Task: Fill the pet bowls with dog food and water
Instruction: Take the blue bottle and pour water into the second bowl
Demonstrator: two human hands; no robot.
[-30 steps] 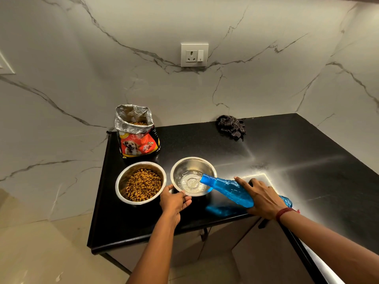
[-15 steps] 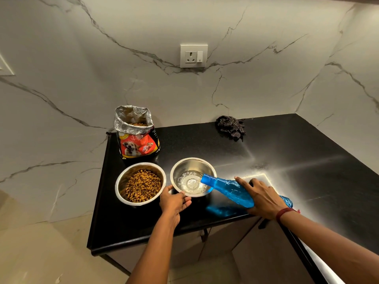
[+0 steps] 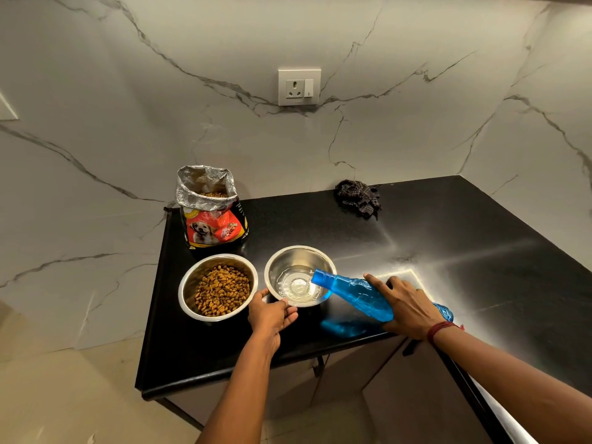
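Bottle (image 3: pixel 352 293) partly hidden by right hand (image 3: pixel 410 310) (stream unclear).

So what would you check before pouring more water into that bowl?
1. Mouth of blue bottle over water bowl: ok, inside the rim.
2. Water bowl steadied: ok, left hand grips its near rim.
3. Bottle grip: ok, right hand wraps its middle.
4. Water level: not ok, only a shallow pool.
5. Food bowl filled: ok, kibble inside.
6. Water left in the bottle: cannot tell.
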